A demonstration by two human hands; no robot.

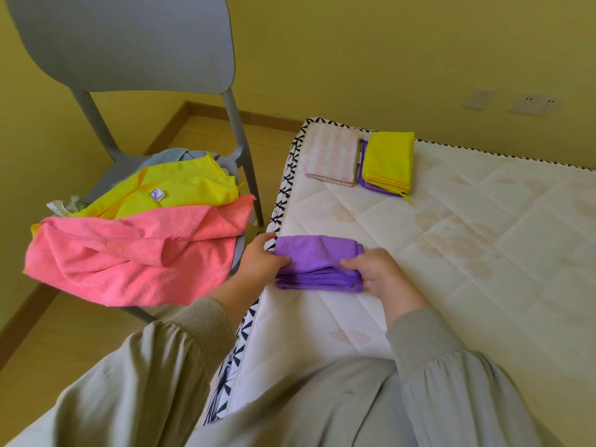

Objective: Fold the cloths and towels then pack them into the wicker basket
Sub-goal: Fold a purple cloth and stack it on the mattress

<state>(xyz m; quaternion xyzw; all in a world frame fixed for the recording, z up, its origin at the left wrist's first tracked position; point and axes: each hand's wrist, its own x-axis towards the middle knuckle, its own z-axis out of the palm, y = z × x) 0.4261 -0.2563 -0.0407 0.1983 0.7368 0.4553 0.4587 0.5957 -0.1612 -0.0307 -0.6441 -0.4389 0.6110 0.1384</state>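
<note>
A folded purple cloth [314,256] lies near the left edge of the white mattress [451,240]. My left hand [261,261] grips its left end, thumb on top. My right hand [375,274] pinches its right end, fingers curled round the folded layers. At the far corner of the mattress lie a folded pink-and-white towel [332,156] and a folded yellow cloth [388,161] stacked on a folded purple one [366,182]. No wicker basket is in view.
A grey chair [129,59] stands left of the mattress. On its seat lie unfolded cloths: a pink one [129,256] in front, a yellow one [180,185] behind, something pale blue [177,154] at the back. Wooden floor [64,343] runs below; a yellow wall is behind.
</note>
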